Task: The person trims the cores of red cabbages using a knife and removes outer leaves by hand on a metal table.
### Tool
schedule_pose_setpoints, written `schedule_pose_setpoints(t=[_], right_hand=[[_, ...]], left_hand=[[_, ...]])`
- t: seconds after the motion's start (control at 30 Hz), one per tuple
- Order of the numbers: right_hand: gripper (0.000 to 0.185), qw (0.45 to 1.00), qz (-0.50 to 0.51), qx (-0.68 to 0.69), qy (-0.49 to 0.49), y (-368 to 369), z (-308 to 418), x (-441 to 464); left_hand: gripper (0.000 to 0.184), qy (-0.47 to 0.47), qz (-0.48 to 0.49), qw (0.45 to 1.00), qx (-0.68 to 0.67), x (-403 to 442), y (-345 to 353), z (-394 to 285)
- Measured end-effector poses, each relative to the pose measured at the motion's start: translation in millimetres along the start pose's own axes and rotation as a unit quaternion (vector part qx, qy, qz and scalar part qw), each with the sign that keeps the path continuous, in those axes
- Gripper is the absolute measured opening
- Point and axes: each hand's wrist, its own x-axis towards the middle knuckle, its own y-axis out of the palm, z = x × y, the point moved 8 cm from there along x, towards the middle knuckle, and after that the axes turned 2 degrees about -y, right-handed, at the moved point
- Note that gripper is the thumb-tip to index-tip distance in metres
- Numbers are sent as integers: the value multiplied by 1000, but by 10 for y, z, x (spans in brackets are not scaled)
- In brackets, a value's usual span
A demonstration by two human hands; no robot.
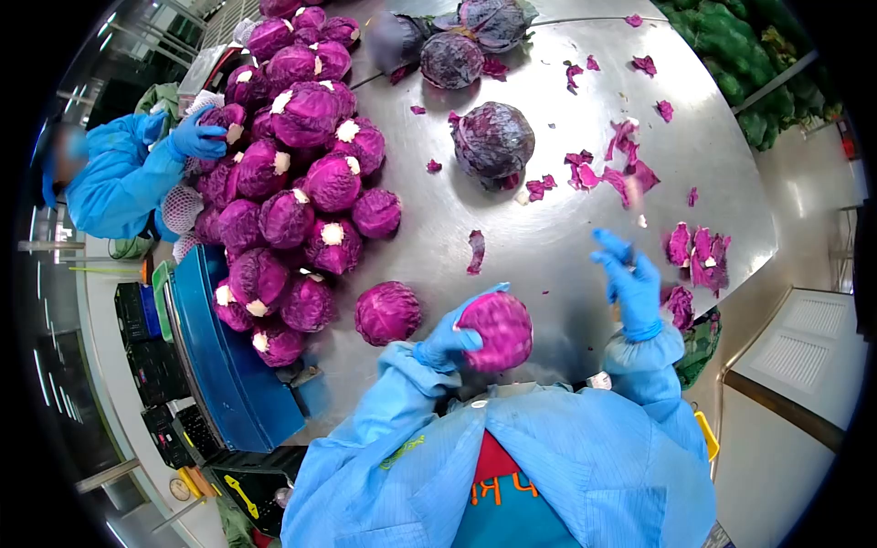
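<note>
My left hand (pixel 449 336), in a blue glove, is closed around the side of a peeled red cabbage (pixel 498 331), bright purple, just above the table's near edge. My right hand (pixel 630 281), also gloved, is raised off to the right, fingers apart, with nothing visible in it. Beyond its fingertips is a blurred piece of purple leaf (pixel 632 190). Another peeled red cabbage (pixel 387 313) lies left of my left hand. Farther up the table sits a darker, unpeeled red cabbage (pixel 493 142).
Many peeled cabbages (pixel 306 114) are piled at the left. Dark cabbages (pixel 452 60) stand at the back. Leaf scraps (pixel 699 256) lie on the steel table (pixel 566 297). A co-worker (pixel 128 178) handles a cabbage by the pile. Green sacks (pixel 749 64) are at back right.
</note>
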Motion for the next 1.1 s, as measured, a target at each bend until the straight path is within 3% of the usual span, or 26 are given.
schedule_pose_setpoints(t=[0.03, 0.1, 0.13, 0.23, 0.33, 0.43, 0.57, 0.7, 0.83, 0.97, 1.07, 1.1], right_hand=[[27, 998, 51, -9, 48, 177, -96, -90], [28, 988, 154, 6, -12, 477, -157, -210], [29, 978, 203, 13, -43, 608, -170, -256], [31, 948, 279, 14, -149, 887, 180, -358], [38, 927, 315, -68, -192, 1010, 257, -365], [42, 916, 332, -105, -200, 1141, 313, -370], [41, 912, 360, -82, -177, 1235, 366, -371], [37, 870, 415, -160, -211, 1261, 274, -376], [33, 831, 433, -201, -285, 1248, 312, -421], [29, 803, 423, -274, -318, 1188, 191, -443], [24, 817, 466, -283, -189, 1059, -31, -451], [22, 813, 525, -208, -143, 1039, -37, -552]], left_hand=[[96, 5, 10, 995, -98, 30, 14, 53], [98, 16, 31, 956, -290, 115, 2, 117], [99, 31, 102, 940, -326, 132, 43, 75], [98, 34, 71, 909, -410, 96, -136, 140], [93, 43, 78, 894, -440, 43, -209, 140], [88, 75, -38, 970, -229, 35, -524, 240], [87, 48, 1, 983, -177, 59, -484, 235], [87, 49, 59, 983, -166, 25, -250, 179], [86, 43, -25, 984, -173, 23, -462, 350], [71, 31, 17, 960, -277, -3, -95, 177], [78, 37, -33, 972, -231, 38, -237, 203], [76, 28, -62, 973, -221, 37, -267, 208]])
